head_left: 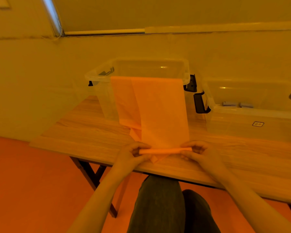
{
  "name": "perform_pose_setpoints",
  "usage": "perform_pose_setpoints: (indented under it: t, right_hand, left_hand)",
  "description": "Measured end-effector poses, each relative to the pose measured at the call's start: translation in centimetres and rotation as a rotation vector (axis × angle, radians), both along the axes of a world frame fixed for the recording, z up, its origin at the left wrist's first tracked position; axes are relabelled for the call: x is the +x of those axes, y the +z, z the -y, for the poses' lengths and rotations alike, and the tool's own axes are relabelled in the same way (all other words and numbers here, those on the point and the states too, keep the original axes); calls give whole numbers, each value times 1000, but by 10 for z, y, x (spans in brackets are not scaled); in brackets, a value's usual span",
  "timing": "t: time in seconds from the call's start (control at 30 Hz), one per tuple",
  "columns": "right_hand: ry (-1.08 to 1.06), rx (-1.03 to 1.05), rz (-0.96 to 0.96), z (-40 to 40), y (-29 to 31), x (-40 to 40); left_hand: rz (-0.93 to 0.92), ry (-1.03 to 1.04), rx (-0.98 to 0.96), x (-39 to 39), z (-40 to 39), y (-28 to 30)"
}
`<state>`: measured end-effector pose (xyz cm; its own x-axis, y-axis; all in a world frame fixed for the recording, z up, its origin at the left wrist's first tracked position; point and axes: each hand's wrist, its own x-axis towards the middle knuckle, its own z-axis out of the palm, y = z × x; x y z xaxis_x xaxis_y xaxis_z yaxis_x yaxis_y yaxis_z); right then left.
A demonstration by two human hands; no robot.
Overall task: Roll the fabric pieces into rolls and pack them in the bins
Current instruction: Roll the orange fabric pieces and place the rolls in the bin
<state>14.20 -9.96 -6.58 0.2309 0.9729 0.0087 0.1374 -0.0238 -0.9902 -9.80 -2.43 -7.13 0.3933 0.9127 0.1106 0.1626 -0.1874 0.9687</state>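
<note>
A pale wood-grain worktop (91, 132) runs across the middle, its dark folding legs (91, 174) showing at seven o'clock. Orange floor (32, 182) spreads beneath, over at eight o'clock. Up at eleven o'clock, a beaded blind cord (60, 27) hangs against the plain wall (32, 73).

Warm amber light tints the whole room. A pale wall (32, 81) runs behind a wood-grain table (91, 132) on dark folding legs (89, 174). The floor (23, 182) looks orange. A window blind (158, 12) hangs above, its bead cord (61, 26) at the left.
</note>
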Motion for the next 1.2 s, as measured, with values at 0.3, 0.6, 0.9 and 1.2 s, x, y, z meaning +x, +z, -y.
perform_pose_setpoints:
  t: [0.3, 0.6, 0.9, 1.2]
  right_hand:
    - [1, -29, 39, -1, -2, 1]
    - [-11, 2, -46, 0, 3, -1]
    - [-48, -4, 16, 0, 3, -1]
    - [-41, -35, 33, -1, 1, 2]
  left_hand:
    - [-55, 0, 18, 1, 1, -1]
    - [18, -12, -13, 0, 3, 1]
    - [89, -25, -54, 3, 2, 1]
    - [3, -29, -24, 1, 2, 2]
